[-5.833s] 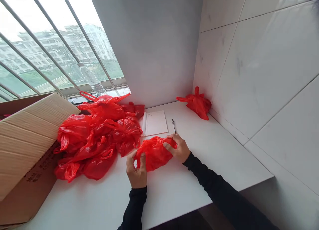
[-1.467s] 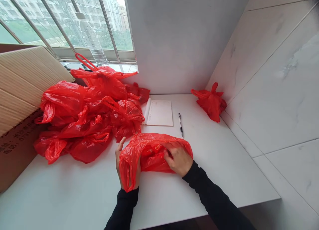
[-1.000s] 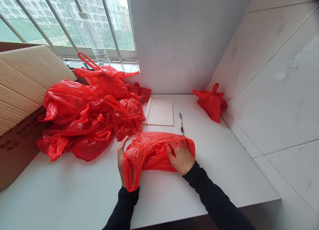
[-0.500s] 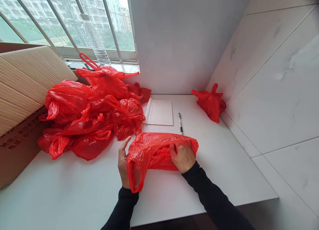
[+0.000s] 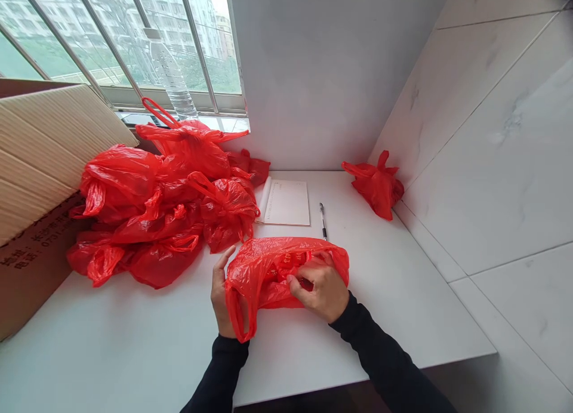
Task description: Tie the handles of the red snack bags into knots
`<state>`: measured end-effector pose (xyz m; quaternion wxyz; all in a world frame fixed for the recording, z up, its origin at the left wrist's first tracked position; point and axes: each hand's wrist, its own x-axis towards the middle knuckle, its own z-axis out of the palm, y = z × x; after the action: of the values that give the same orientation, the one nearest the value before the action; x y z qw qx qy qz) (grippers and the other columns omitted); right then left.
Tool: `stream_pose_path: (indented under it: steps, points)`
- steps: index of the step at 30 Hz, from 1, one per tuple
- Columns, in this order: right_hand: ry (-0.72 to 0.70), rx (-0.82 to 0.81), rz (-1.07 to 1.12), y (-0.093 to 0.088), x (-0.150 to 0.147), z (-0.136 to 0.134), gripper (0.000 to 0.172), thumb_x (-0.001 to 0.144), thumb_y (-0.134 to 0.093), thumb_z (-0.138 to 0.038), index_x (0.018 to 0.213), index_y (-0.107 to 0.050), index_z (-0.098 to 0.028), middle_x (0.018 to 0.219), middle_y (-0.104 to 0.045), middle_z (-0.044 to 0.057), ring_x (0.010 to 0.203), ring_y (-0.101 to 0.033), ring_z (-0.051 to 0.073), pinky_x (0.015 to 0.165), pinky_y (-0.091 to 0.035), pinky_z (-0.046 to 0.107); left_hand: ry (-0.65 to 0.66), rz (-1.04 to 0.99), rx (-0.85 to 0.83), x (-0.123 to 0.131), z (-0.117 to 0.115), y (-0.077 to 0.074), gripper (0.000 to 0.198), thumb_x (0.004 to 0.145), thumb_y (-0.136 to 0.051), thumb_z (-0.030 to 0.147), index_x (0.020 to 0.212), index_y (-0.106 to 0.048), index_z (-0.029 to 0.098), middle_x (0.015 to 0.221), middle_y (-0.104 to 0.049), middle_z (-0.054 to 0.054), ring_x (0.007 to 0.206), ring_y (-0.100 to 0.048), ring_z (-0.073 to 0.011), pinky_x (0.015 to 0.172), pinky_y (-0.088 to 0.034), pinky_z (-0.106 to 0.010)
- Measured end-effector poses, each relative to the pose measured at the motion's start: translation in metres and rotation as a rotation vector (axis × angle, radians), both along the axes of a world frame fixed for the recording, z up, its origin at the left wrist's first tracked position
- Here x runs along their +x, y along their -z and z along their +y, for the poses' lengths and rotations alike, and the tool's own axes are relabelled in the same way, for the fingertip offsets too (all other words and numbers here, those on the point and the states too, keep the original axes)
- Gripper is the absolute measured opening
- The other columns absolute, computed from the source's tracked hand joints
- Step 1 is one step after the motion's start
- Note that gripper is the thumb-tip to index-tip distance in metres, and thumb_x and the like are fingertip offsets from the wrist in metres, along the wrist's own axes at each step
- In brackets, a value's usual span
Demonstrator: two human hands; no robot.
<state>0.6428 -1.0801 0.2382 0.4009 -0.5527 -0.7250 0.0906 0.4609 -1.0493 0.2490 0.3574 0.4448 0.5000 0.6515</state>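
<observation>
A red plastic bag point(image 5: 268, 255) lies at the front middle of the white table, its mouth open toward me. My left hand point(image 5: 222, 299) is at the bag's left side, partly behind a handle loop, with its thumb raised and the other fingers hidden by the plastic. At the bag's opening, my right hand point(image 5: 322, 287) has its fingers curled on red plastic inside. Small yellowish marks show on the crumpled red material within. What else the bag holds cannot be made out.
Several tied red bags point(image 5: 147, 210) are heaped at the left beside a cardboard box point(image 5: 49, 156). Behind the bag lie a notepad point(image 5: 286, 203) and a pen point(image 5: 323, 221). One red bag point(image 5: 380, 189) sits by the right wall. A bottle point(image 5: 172, 76) stands at the window.
My right hand has shifted slightly left and down at the bag's opening. The mouth gapes wider, and more of the red material inside shows. My left hand has hardly moved.
</observation>
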Motion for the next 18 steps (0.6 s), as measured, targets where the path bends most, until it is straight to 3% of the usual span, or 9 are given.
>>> stream_pose_path:
  steps: [2,4,5,7,9,10,14,18]
  points:
    - [-0.010,0.005,-0.013,0.003,0.000,-0.003,0.044,0.092,-0.057,-0.032,0.050,-0.054,-0.020,0.049,-0.051,-0.005,0.055,-0.047,0.011,0.101,-0.033,0.039,-0.001,0.026,0.022,-0.001,0.000,0.002,0.062,0.071,-0.073,0.046,0.126,-0.061,0.020,0.094,-0.065,-0.002,0.075,-0.062,-0.0173,0.070,-0.055,-0.031]
    - [-0.012,0.004,-0.023,0.005,0.000,-0.006,0.044,0.092,-0.056,-0.031,0.050,-0.056,-0.020,0.048,-0.051,-0.005,0.055,-0.047,0.011,0.101,-0.033,0.039,-0.002,0.062,0.048,-0.003,0.001,0.006,0.060,0.073,-0.072,0.043,0.127,-0.061,0.021,0.097,-0.065,-0.003,0.078,-0.063,-0.0177,0.072,-0.056,-0.031]
    - [-0.013,0.008,-0.025,0.006,0.000,-0.008,0.038,0.093,-0.056,-0.030,0.056,-0.063,-0.022,0.050,-0.053,-0.005,0.058,-0.050,0.012,0.101,-0.033,0.039,-0.004,0.084,0.059,-0.004,0.002,0.008,0.059,0.075,-0.071,0.042,0.128,-0.061,0.021,0.099,-0.066,-0.003,0.080,-0.063,-0.0182,0.074,-0.056,-0.032]
    - [0.000,0.023,-0.027,0.007,0.000,-0.010,0.022,0.093,-0.056,-0.028,0.087,-0.076,-0.027,0.056,-0.061,-0.004,0.066,-0.056,0.014,0.102,-0.032,0.040,-0.012,0.138,0.086,-0.005,0.003,0.012,0.058,0.077,-0.071,0.041,0.131,-0.060,0.022,0.105,-0.066,-0.004,0.085,-0.064,-0.0194,0.078,-0.055,-0.033]
    - [0.055,0.052,-0.028,0.008,0.001,-0.012,0.026,0.093,-0.056,-0.030,0.112,-0.074,-0.029,0.066,-0.067,-0.002,0.076,-0.061,0.018,0.099,-0.034,0.040,-0.025,0.194,0.113,-0.006,0.003,0.013,0.058,0.078,-0.070,0.041,0.131,-0.059,0.022,0.109,-0.066,-0.005,0.087,-0.063,-0.0198,0.081,-0.054,-0.034]
    - [0.091,0.067,-0.025,0.009,0.001,-0.012,0.027,0.093,-0.056,-0.031,0.113,-0.073,-0.029,0.070,-0.070,-0.001,0.079,-0.063,0.019,0.095,-0.036,0.039,-0.030,0.215,0.125,-0.006,0.003,0.013,0.057,0.078,-0.070,0.040,0.131,-0.059,0.022,0.109,-0.065,-0.005,0.086,-0.063,-0.0193,0.081,-0.053,-0.033]
    - [0.209,0.088,0.010,0.013,0.005,-0.014,0.032,0.098,-0.048,-0.033,0.083,-0.075,-0.023,0.076,-0.072,0.003,0.075,-0.064,0.020,0.078,-0.040,0.034,-0.033,0.266,0.121,-0.005,-0.001,0.009,0.060,0.077,-0.072,0.038,0.134,-0.058,0.022,0.088,-0.060,0.000,0.069,-0.055,-0.0144,0.071,-0.050,-0.030]
    - [0.316,0.078,-0.052,0.018,0.008,-0.011,0.034,0.099,-0.047,-0.033,0.079,-0.073,-0.022,0.079,-0.073,0.005,0.080,-0.066,0.024,0.082,-0.041,0.037,-0.011,0.228,0.058,-0.002,-0.003,0.005,0.066,0.075,-0.072,0.039,0.136,-0.056,0.020,0.069,-0.045,0.006,0.057,-0.043,-0.0117,0.060,-0.045,-0.028]
